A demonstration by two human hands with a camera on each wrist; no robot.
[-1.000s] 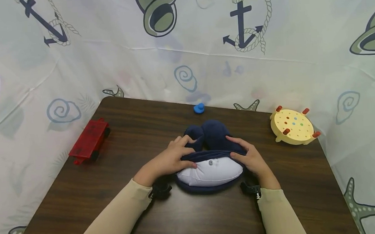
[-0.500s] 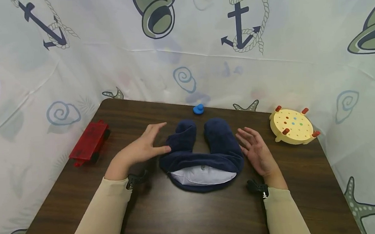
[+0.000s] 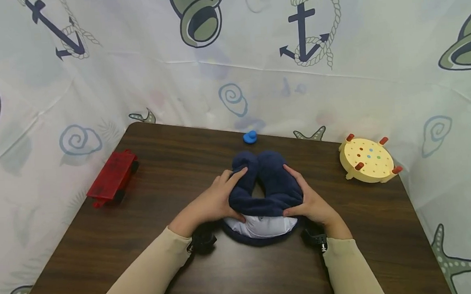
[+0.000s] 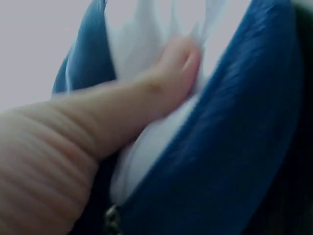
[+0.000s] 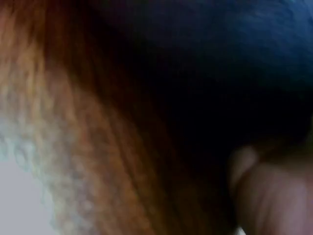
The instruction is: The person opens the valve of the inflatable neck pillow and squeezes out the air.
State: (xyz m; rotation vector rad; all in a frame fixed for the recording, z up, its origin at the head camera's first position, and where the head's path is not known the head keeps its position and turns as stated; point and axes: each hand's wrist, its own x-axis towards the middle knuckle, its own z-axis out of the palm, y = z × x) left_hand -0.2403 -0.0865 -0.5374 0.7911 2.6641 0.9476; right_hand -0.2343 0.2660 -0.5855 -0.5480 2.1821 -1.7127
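Observation:
A navy U-shaped neck pillow [image 3: 280,180] lies mid-table in the head view, its two arms pressed nearly together at the far end. Along its near curve the cover gapes, and a white inner lining [image 3: 264,227] shows. My left hand [image 3: 216,200] grips the pillow's left side, thumb on the white lining and fingers over the navy fabric. On the right side my right hand [image 3: 313,200] grips it too, thumb at the edge of the opening. Close up in the left wrist view, the left thumb [image 4: 146,93] presses into the lining beside a zipper [image 4: 112,218].
A red toy wagon [image 3: 113,177] sits at the table's left edge. A blue knob-like piece [image 3: 250,137] is at the back edge. At the right lies a yellow round toy [image 3: 366,159] with red pegs. Printed fabric [image 3: 253,42] hangs behind the brown table [image 3: 243,277].
Half a second ago both hands were apart from the pillow, which lay spread wider. Now they have come inward and grip its sides, and its arms are squeezed together, as at one second ago.

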